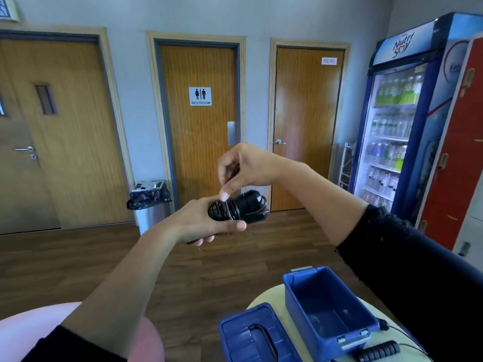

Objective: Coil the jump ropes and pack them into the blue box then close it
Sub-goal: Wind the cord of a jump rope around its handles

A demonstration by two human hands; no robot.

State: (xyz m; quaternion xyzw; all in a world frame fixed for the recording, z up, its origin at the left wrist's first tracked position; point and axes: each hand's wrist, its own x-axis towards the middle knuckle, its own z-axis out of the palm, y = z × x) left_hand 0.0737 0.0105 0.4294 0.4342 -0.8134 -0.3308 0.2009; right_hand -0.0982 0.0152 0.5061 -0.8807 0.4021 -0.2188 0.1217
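Observation:
My left hand (201,222) grips a black jump rope (236,209), its thin cord wound around the two handles held together. Just above it, my right hand (243,167) pinches the cord between thumb and fingers. Both are raised in front of me at chest height. Lower right, the blue box (324,307) stands open and empty on a round pale table (264,299). Its blue lid (251,333) with a black handle lies beside it on the left. A second jump rope handle (379,351) with its thin cord lies on the table in front of the box.
A pink round seat (31,327) is at the lower left. Beyond the wooden floor stand three wooden doors, a lined trash bin (149,202) and a drinks fridge (400,131) at the right wall.

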